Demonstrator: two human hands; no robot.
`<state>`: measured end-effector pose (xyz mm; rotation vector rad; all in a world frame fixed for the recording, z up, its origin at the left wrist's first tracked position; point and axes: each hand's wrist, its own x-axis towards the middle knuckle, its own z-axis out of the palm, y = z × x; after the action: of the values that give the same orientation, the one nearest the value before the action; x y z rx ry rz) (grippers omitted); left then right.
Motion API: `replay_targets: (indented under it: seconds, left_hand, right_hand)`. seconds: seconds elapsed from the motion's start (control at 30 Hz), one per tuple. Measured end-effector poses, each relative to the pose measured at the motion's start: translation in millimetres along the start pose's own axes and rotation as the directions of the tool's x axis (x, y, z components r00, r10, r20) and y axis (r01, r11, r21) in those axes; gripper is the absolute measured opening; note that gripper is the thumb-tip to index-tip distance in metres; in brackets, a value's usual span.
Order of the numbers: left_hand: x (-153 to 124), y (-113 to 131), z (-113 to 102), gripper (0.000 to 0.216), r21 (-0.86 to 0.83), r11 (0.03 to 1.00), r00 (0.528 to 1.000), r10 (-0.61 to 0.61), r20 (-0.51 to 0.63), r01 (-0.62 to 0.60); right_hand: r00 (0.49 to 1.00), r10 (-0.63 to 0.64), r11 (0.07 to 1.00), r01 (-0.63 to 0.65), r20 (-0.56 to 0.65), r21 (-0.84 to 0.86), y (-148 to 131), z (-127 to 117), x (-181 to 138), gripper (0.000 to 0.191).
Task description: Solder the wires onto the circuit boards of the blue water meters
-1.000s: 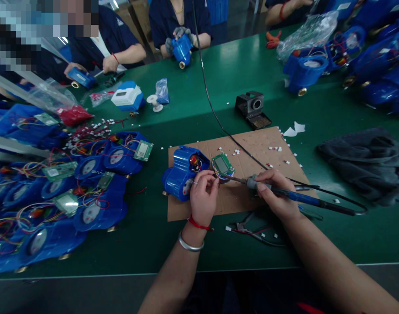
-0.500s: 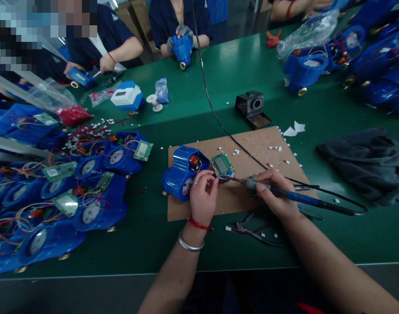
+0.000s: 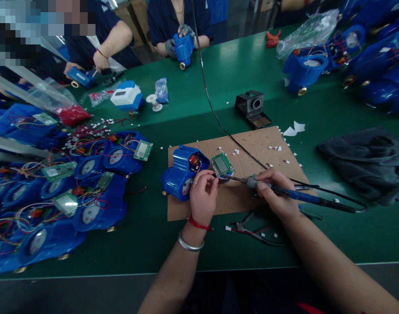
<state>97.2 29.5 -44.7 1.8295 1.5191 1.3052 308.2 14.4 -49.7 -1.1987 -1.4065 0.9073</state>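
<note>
My right hand (image 3: pixel 277 192) is closed round a soldering iron (image 3: pixel 300 197) with a blue handle. Its metal tip points left and reaches the near edge of a green circuit board (image 3: pixel 222 163) with a small grey display. My left hand (image 3: pixel 204 194) pinches at that same edge, where thin wires run; what exactly lies between the fingertips is too small to make out. Just left of the board sits a blue water meter (image 3: pixel 182 172), its housing uncovered with wires and a red-orange part inside. Both board and meter rest on a cardboard sheet (image 3: pixel 228 203).
Blue meters (image 3: pixel 91 213) with loose boards crowd the left side. A black stand (image 3: pixel 251 109) is behind the cardboard, a dark cloth (image 3: pixel 363 161) at right, pliers (image 3: pixel 243 226) in front. The iron's cable (image 3: pixel 215 117) crosses the table. Co-workers handle meters across it.
My hands and the iron stay almost in place, with the iron shifted very slightly. Across the table, a co-worker's arm at left has moved, and an arm at the upper right has drawn back.
</note>
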Motion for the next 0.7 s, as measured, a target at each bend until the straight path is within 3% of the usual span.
replay_targets:
  seconds: [0.23,0.47,0.7]
  left_hand:
    - [0.4,0.2,0.1,0.007,-0.001,1.0,1.0,0.0,0.004,0.0]
    - [-0.4,0.5,-0.5,0.007,0.003,1.0,1.0,-0.005,-0.005,0.005]
    - [-9.2,8.8,-4.1,0.002,0.064,0.994,0.996,0.086,0.001,-0.086]
  right_hand:
    - [1.0,0.017,1.0,-0.017,-0.002,0.026,-1.6,0.6,0.3,0.012]
    - [0.99,-0.019,0.982,0.045,-0.142,0.183,-7.6,4.9,3.9,0.012]
    - [0.982,-0.068,0.986,0.092,-0.174,0.136,-9.6,7.0,7.3,0.016]
